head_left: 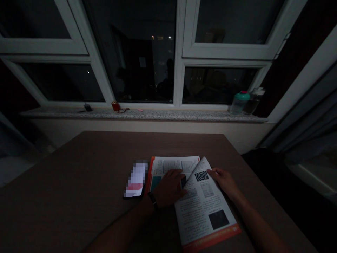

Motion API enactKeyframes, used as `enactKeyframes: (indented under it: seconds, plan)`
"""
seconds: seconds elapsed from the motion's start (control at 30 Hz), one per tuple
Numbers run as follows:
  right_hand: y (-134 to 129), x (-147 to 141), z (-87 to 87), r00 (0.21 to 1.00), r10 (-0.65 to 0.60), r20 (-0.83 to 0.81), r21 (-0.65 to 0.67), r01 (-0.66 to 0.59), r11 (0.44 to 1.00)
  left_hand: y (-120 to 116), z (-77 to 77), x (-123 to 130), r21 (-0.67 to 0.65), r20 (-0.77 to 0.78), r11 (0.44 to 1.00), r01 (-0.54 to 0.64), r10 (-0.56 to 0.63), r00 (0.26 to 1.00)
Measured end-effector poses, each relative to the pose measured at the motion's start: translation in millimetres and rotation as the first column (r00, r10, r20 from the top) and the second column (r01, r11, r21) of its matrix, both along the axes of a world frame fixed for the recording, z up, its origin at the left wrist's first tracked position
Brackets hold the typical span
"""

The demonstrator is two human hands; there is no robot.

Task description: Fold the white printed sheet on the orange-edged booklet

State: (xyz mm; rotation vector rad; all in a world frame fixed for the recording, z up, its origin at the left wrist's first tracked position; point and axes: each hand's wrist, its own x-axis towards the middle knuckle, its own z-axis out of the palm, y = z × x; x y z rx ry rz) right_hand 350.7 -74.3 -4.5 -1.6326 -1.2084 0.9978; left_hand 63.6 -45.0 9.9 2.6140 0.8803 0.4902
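The book (pixel 168 161) lies open on the near part of the table (pixel 65 196), right of a pixelated phone (pixel 136 179). The left hand (pixel 168 188), loosely spread, covers some of it; the right hand (pixel 223 180) pinches a curled page (pixel 200 202) by its right edge, some fingers hidden.

Left hand (pixel 170 188) hides part of the book (pixel 195 203); we cannot read its small print. Phone screen (pixel 136 178) is pixelated; bottom edge crops the table (pixel 76 196).
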Motion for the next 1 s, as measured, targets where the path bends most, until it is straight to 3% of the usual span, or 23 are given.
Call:
enactKeyframes:
  seconds: [0.17, 0.37, 0.73, 1.0]
  plan:
    - [-0.4, 1.0, 4.7, 1.000, 0.023, -0.020, -0.005, -0.023, 1.000, 1.2, -1.9, -0.8, 0.012, -0.001, 1.000, -0.015, 0.015, 1.000]
    - [-2.3, 5.7, 5.4, 0.998, 0.060, -0.031, -0.026, -0.061, 0.998, 9.4, -12.1, -8.0, 0.070, -0.003, 0.988, -0.140, 0.141, 0.990]
    - [-7.6, 18.9, -5.8, 0.987, 0.132, -0.095, -0.044, -0.137, 0.990, 11.1, -13.5, -13.2, 0.054, -0.036, 0.989, -0.141, 0.143, 0.989]
    - [-14.0, 23.8, -0.3, 0.974, 0.170, -0.148, -0.098, -0.185, 0.978, 12.0, -14.4, -15.4, 0.045, -0.028, 0.990, -0.134, 0.135, 0.990]
